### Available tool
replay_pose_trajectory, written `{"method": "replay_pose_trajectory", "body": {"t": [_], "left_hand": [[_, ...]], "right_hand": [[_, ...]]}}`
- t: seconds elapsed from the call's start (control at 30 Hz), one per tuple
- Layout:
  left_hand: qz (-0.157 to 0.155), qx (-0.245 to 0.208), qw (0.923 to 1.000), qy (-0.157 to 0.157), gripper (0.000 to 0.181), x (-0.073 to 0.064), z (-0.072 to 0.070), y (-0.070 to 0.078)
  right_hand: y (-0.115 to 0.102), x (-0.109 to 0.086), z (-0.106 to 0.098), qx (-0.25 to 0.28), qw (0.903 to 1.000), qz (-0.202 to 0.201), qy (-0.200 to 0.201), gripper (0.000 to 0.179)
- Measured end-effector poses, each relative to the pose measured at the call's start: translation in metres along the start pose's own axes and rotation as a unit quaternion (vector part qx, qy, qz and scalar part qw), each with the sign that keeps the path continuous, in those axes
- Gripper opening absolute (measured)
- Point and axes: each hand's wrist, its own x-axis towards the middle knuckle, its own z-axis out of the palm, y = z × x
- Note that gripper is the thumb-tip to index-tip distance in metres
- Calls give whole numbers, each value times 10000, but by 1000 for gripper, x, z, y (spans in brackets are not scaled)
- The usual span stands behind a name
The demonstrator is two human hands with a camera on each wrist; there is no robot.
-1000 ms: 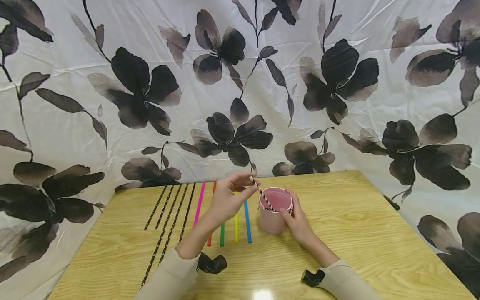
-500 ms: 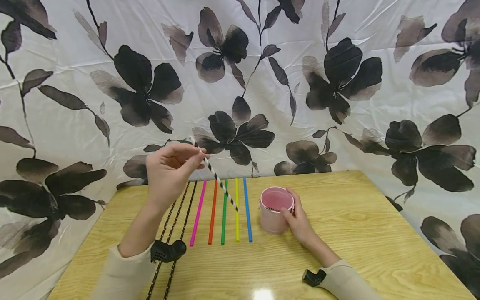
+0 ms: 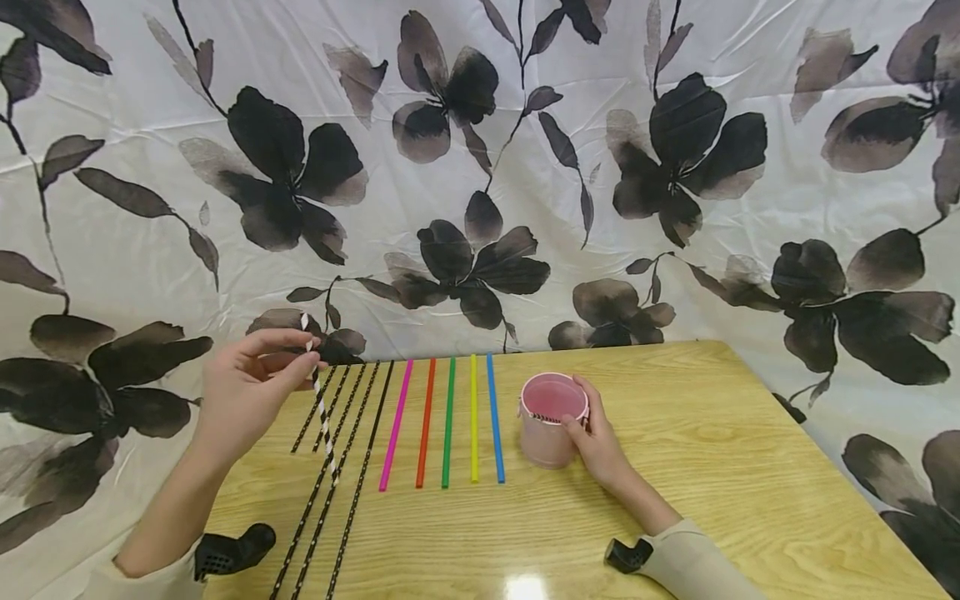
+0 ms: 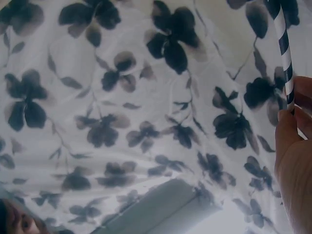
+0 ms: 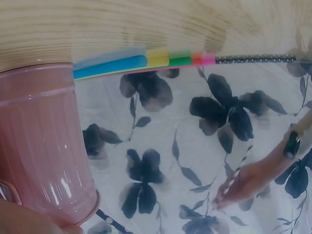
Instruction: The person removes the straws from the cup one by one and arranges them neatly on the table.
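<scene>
My left hand (image 3: 251, 387) pinches a black-and-white striped straw (image 3: 324, 421) between thumb and fingertips, near its upper end. The straw slants downward, overlapping a group of black dotted straws (image 3: 318, 508) on the left of the table. In the left wrist view, the striped straw (image 4: 284, 48) stands out from the fingertips against the cloth. My right hand (image 3: 602, 442) holds a small pink bucket (image 3: 546, 446) by its right side, thumb at the rim. A dark patterned strip (image 3: 547, 417) shows inside the bucket's near rim; the right wrist view has a black dotted piece (image 5: 113, 222) at that rim.
Pink (image 3: 395, 425), red (image 3: 425, 425), green (image 3: 447, 425), yellow (image 3: 474, 421) and blue (image 3: 496, 421) straws lie side by side between the dotted ones and the bucket. The wooden table (image 3: 720, 433) ends at a hanging floral cloth (image 3: 562, 283).
The striped straw has come up out of the bucket in my left hand, travelled left across the coloured straws, then lowered toward the dotted ones. My right hand and the bucket stay put.
</scene>
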Motion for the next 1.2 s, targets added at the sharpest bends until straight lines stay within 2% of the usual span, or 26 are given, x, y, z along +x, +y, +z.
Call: {"method": "replay_pose_trajectory", "body": {"t": [0.13, 0.3, 0.43, 0.63, 0.97, 1.07, 1.2], "left_hand": [[-547, 442, 9974, -151, 26, -18, -17, -10], [-835, 669, 9934, -408, 31, -33, -31, -17], [-1039, 935, 9889, -510, 31, -44, -44, -37], [-1602, 1295, 9773, -494, 33, -59, -57, -66], [-2311, 1232, 9616, -824, 39, -84, -61, -113], [-2490, 1134, 9581, -847, 40, -90, -60, -124], [-2552, 1170, 9562, -829, 39, -96, -59, -132]], "right_hand": [[1, 0, 0, 52, 9999, 75, 41, 57], [1, -1, 0, -8, 9999, 121, 77, 57], [1, -1, 0, -40, 9998, 160, 80, 57], [0, -2, 0, -69, 9999, 101, 39, 57], [0, -2, 1, -106, 9998, 119, 88, 56], [2, -2, 1, -101, 9999, 93, 74, 56], [13, -1, -1, -52, 9999, 81, 54, 56]]}}
